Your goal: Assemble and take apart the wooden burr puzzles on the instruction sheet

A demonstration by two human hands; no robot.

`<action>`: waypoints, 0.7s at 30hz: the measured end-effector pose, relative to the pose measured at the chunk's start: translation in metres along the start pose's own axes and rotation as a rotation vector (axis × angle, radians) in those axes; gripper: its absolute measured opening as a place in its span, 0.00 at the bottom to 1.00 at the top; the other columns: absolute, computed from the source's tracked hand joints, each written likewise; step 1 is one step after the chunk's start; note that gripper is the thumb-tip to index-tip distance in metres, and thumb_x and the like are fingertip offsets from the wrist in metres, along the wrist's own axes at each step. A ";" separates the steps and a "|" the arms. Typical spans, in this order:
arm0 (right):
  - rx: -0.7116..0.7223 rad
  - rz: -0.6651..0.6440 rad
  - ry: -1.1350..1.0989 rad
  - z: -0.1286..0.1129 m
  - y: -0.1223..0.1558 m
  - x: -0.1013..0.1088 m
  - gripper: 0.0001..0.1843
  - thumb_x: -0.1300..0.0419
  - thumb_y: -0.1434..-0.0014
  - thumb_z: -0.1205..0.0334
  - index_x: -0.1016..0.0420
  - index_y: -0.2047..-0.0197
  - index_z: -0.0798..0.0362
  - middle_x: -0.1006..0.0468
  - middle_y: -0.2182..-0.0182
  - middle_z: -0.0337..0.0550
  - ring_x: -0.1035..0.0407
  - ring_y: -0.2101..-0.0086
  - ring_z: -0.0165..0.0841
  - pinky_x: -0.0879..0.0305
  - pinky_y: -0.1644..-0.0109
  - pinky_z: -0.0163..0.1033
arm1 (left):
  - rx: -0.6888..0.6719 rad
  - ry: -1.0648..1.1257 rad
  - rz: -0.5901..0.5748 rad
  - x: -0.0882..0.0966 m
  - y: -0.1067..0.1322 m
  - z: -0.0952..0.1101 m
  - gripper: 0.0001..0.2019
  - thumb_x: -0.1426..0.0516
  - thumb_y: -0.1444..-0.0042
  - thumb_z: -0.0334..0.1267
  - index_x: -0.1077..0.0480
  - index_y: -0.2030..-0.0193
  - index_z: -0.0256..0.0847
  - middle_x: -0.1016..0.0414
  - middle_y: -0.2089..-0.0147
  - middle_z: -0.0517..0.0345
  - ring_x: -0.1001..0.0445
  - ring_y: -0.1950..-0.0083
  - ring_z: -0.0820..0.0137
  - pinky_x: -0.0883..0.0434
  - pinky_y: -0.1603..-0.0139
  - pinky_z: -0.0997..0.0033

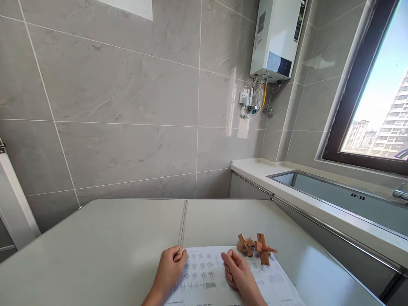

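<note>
My left hand (170,265) rests on the left edge of a printed paper sheet (204,272), its fingers curled into a loose fist with nothing visible in them. On the middle of the sheet lies my right hand (235,268), fingers also curled shut, empty as far as I can see. Just beyond my right hand, at the sheet's far right corner, sit two small wooden interlocking puzzle pieces (255,247), untouched. The sheet lies on a pale table (111,246).
A seam (182,221) runs down the table's middle. To the right, a white counter (255,169) holds a steel sink (344,199) under a window (382,106). A water heater (276,38) hangs on the grey tiled wall. A white frame (15,199) stands at left.
</note>
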State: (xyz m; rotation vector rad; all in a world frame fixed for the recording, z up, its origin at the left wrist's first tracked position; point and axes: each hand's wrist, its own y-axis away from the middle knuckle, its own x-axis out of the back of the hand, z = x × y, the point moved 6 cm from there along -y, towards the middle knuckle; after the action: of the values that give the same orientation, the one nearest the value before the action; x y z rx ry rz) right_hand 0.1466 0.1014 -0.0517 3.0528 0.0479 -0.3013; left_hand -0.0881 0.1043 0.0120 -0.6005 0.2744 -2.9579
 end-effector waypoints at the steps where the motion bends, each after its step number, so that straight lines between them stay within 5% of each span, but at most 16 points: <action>1: 0.070 0.012 0.086 -0.003 0.000 0.000 0.31 0.31 0.45 0.36 0.45 0.75 0.47 0.44 0.81 0.28 0.52 0.79 0.26 0.56 0.77 0.33 | -0.007 -0.015 -0.012 0.004 -0.002 -0.002 0.26 0.43 0.46 0.48 0.60 0.76 0.44 0.60 0.75 0.66 0.60 0.72 0.73 0.55 0.70 0.70; 5: 0.309 0.085 0.413 -0.013 0.005 -0.003 0.27 0.35 0.44 0.50 0.51 0.78 0.47 0.47 0.80 0.31 0.51 0.75 0.30 0.51 0.70 0.37 | -0.016 -0.056 -0.052 0.030 -0.008 -0.010 0.28 0.42 0.47 0.53 0.59 0.77 0.44 0.61 0.75 0.67 0.60 0.72 0.73 0.55 0.69 0.69; 10: 0.368 0.075 0.499 -0.012 0.008 -0.010 0.25 0.40 0.48 0.57 0.56 0.81 0.47 0.52 0.82 0.31 0.56 0.76 0.30 0.55 0.70 0.38 | -0.011 -0.066 -0.032 0.057 -0.015 -0.016 0.30 0.42 0.47 0.56 0.61 0.76 0.44 0.63 0.74 0.67 0.60 0.71 0.72 0.54 0.68 0.70; 21: 0.445 0.092 0.608 -0.014 0.012 -0.012 0.20 0.47 0.45 0.62 0.59 0.76 0.47 0.55 0.80 0.31 0.58 0.75 0.30 0.56 0.72 0.36 | 0.056 -0.066 -0.103 0.058 -0.021 -0.031 0.24 0.45 0.53 0.48 0.61 0.75 0.45 0.63 0.74 0.67 0.61 0.70 0.72 0.57 0.68 0.69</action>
State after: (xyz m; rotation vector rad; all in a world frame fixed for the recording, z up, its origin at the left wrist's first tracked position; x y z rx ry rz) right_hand 0.1383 0.0899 -0.0348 3.4299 -0.1450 0.7221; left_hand -0.1555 0.1215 0.0099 -0.7255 0.1587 -3.0248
